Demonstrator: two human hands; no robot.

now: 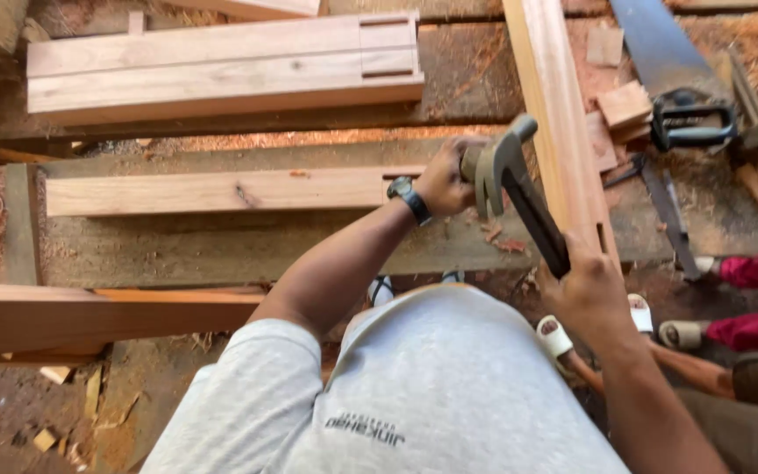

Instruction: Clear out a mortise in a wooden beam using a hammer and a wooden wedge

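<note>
My right hand [591, 294] grips the black handle of a claw hammer [519, 189]. Its grey head sits right by my left hand [443, 182]. That hand wears a dark wristwatch [409, 198] and is closed around a short tool handle [469, 163], mostly hidden behind the hammer head. It rests at the right end of a pale wooden board [221, 190] lying on the rough workbench [221, 246]. A long reddish plank [559, 114] runs away from me just right of the hammer.
A thick notched timber [221, 66] lies at the back. A handsaw [686, 114], small wood blocks [625, 104] and sawdust are at the right. A reddish beam [89, 316] juts in from the left. Another person's red-clad legs [756, 303] are at the right edge.
</note>
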